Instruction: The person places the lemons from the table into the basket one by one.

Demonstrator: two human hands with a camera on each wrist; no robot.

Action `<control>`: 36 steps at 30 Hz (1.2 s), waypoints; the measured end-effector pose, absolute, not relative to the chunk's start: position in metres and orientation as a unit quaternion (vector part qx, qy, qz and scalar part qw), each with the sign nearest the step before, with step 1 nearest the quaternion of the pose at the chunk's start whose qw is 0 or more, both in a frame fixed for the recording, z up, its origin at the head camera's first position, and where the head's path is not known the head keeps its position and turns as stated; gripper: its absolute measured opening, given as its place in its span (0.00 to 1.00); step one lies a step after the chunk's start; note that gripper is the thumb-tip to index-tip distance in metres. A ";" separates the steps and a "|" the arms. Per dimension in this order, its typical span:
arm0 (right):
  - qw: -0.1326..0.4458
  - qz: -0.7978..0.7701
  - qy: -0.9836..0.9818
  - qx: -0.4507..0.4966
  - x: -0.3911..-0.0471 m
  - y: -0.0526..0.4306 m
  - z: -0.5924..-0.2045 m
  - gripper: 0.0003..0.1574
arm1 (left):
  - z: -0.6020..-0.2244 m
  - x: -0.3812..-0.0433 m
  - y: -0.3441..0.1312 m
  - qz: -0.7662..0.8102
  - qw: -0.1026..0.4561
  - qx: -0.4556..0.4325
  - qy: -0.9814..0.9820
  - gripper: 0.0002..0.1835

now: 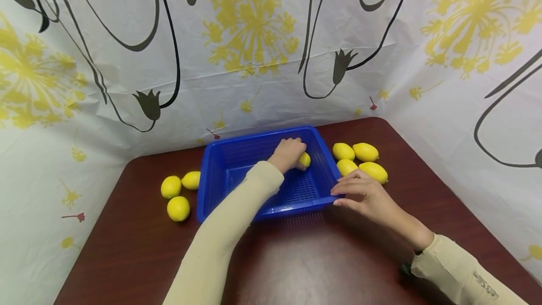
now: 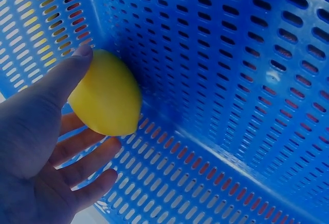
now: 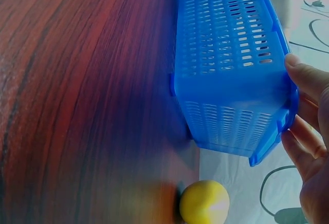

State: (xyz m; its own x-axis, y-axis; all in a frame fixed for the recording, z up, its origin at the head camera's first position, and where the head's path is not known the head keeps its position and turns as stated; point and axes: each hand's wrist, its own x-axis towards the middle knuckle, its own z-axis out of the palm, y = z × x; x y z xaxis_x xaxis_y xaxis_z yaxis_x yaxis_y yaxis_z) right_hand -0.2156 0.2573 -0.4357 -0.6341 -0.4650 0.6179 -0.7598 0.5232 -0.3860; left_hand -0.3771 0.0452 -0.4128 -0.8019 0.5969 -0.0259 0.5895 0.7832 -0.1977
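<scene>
A blue perforated plastic basket (image 1: 262, 211) stands on the table. Reaching down into its right part, my left hand (image 1: 289, 154) holds a yellow lemon (image 1: 305, 159). In the left wrist view, the thumb lies on top of the lemon (image 2: 107, 94) and the fingers are under it, close to the basket's corner. At the basket's near right corner, my right hand (image 1: 366, 196) pinches the rim, thumb on the near side and fingers over the right side. The right wrist view shows this grip on the blue rim (image 3: 293, 98) from outside.
Three lemons (image 1: 178, 208) lie on the table left of the basket. Several more lemons (image 1: 372, 172) sit to its right, beside my right hand. A white sheet (image 1: 262, 93) with yellow and dark flower prints hangs behind the dark red-brown table (image 1: 271, 267) and along its sides.
</scene>
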 end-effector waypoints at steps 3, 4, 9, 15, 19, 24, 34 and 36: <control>0.227 0.326 -0.842 0.365 -0.216 0.257 -0.437 0.20 | -0.409 -0.375 0.044 0.097 0.020 -0.317 -0.943 0.27; 0.227 0.326 -0.842 0.365 -0.216 0.257 -0.437 0.20 | -0.407 -0.375 0.043 0.096 0.018 -0.317 -0.943 0.27; 0.232 0.327 -0.838 0.370 -0.216 0.256 -0.437 0.20 | -0.398 -0.374 0.040 0.097 0.011 -0.321 -0.942 0.30; 0.237 0.328 -0.834 0.375 -0.216 0.255 -0.435 0.21 | -0.383 -0.373 0.035 0.097 0.001 -0.326 -0.940 0.32; 0.233 0.326 -0.838 0.371 -0.216 0.254 -0.434 0.21 | -0.374 -0.374 0.027 0.083 -0.002 -0.328 -0.941 0.31; 0.233 0.328 -0.837 0.371 -0.217 0.254 -0.435 0.21 | -0.359 -0.375 0.014 0.047 -0.004 -0.334 -0.942 0.33; 0.238 0.336 -0.831 0.374 -0.217 0.255 -0.435 0.22 | -0.340 -0.378 -0.004 0.028 -0.016 -0.338 -0.940 0.36; 0.235 0.336 -0.833 0.371 -0.216 0.255 -0.435 0.21 | -0.341 -0.378 -0.007 0.025 -0.016 -0.337 -0.941 0.36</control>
State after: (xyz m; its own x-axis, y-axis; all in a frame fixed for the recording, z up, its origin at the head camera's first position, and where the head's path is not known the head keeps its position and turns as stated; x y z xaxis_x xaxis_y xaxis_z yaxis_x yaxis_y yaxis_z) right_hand -0.2164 0.2554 -0.4349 -0.6137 -0.4610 0.6409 -0.7766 0.4989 -0.3848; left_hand -0.3776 -0.0073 -0.3406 -0.7719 0.6339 -0.0480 0.6356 0.7712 -0.0369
